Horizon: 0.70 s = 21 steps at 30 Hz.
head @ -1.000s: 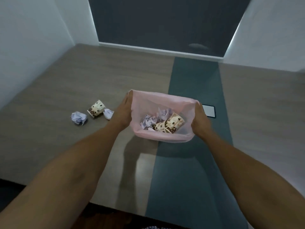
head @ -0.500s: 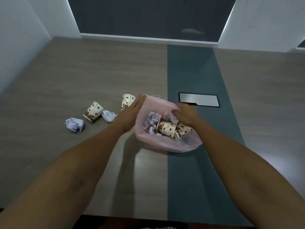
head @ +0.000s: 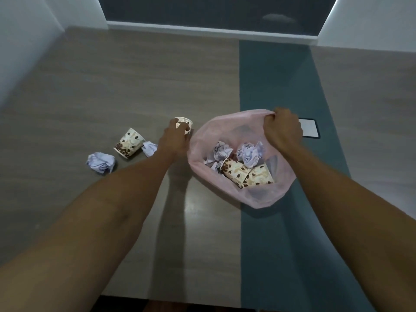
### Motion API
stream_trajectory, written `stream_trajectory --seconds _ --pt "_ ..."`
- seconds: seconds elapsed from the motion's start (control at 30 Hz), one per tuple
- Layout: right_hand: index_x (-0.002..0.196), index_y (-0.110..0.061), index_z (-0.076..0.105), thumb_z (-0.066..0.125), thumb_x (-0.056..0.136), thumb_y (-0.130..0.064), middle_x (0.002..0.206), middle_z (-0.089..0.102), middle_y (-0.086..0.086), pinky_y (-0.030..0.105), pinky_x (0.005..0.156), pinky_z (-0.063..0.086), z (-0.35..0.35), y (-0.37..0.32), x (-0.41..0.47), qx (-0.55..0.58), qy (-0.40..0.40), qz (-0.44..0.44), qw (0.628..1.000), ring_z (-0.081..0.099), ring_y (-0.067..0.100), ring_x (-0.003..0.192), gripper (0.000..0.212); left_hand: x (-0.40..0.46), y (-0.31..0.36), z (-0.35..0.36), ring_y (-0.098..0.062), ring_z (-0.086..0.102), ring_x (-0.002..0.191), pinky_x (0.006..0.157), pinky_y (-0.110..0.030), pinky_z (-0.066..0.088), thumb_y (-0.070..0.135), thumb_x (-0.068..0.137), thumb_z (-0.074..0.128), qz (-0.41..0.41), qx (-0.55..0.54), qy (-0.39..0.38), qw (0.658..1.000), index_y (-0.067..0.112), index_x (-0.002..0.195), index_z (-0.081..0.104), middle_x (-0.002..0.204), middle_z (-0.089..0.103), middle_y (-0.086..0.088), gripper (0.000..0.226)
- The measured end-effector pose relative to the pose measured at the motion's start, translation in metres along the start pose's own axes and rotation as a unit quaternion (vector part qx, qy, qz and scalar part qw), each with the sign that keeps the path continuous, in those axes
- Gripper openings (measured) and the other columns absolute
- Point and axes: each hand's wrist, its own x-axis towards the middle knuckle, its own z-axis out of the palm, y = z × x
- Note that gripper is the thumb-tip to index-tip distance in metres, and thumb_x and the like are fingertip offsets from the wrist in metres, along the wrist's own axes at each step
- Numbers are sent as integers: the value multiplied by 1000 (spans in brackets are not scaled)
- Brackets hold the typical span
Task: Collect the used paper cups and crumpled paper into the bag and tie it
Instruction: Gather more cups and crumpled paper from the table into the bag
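Observation:
A pink plastic bag (head: 265, 197) lies open on the table with two bean-patterned paper cups (head: 245, 173) and several crumpled papers (head: 249, 154) inside. My right hand (head: 282, 129) is shut on the bag's far rim and holds it up. My left hand (head: 174, 140) has its fingers around an upright paper cup (head: 185, 122) just left of the bag. Another cup (head: 129, 143) lies on its side further left. One crumpled paper (head: 149, 148) sits between that cup and my left wrist, and a second ball (head: 101, 163) lies at the far left.
A dark phone (head: 309, 131) lies flat on the teal strip behind my right hand. The wooden table (head: 90, 91) meets white walls at the left and back, and its front edge runs along the bottom of the view.
My left hand let go of the bag rim and moved left onto the upright cup. My right hand shifted from the bag's middle to its far rim and lifted it, opening the mouth wider.

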Motion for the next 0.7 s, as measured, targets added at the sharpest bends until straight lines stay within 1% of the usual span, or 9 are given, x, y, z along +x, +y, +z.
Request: stream_trajectory --seconds 0.13,0.23,0.27,0.33,0.43,0.5,0.57,0.63,0.7 --pt "86 -10 55 43 97 -21 87 61 10 37 70 42 14 0 0 16 22 4 1000 56 34 78 20 23 -12 25 -44 44 129 109 -52 37 40 97 55 -46 102 -81 990 45 144 46 167 1 -7 48" --pt "86 -11 57 44 99 -22 85 62 5 37 67 47 25 3 -4 28 19 -8 999 59 27 75 21 29 -19 40 -48 46 127 111 -55 32 54 99 43 -80 128 -124 981 43 154 30 168 -4 -7 57" --pt "87 -11 58 44 99 -23 85 63 5 36 68 49 26 4 -5 31 19 -10 999 60 26 75 21 30 -19 42 -48 49 124 110 -54 34 54 101 40 -78 132 -115 981 41 153 32 168 -3 -9 54" --pt "88 -12 61 44 97 -22 84 65 5 37 68 51 27 5 -7 40 14 -13 999 61 26 74 22 26 -18 38 -49 53 116 106 -50 38 43 102 46 -62 123 -68 988 40 143 46 167 -2 -12 41" --pt "85 -11 61 44 96 -21 79 63 5 37 66 50 21 3 -9 60 -1 -6 998 61 27 72 23 9 -16 19 -48 57 110 99 -52 46 32 94 57 -34 59 68 995 35 130 57 162 13 -18 36" --pt "83 -9 60 44 96 -22 77 62 5 36 65 49 14 -2 -10 62 -7 0 998 61 28 72 24 -10 -10 3 -45 56 115 95 -51 49 32 92 59 13 -2 171 985 31 129 55 158 22 -22 37" --pt "84 -8 60 43 94 -23 79 63 6 40 69 52 7 -8 -11 60 -15 5 998 62 30 74 24 -31 -1 -10 -44 53 119 94 -49 50 26 91 61 94 -57 264 958 25 126 55 151 30 -26 36" --pt "84 -10 59 43 94 -22 82 64 7 41 72 53 -1 -14 -10 51 -22 8 998 62 31 76 23 -52 13 -15 -43 49 123 98 -47 48 21 91 63 172 -94 304 932 22 125 54 145 32 -30 35" --pt "87 -12 61 42 97 -22 86 64 7 42 75 54 -6 -19 -10 42 -26 10 999 63 30 79 23 -73 30 -10 -41 46 125 99 -43 49 20 91 65 245 -103 271 925 23 126 54 144 28 -27 37"
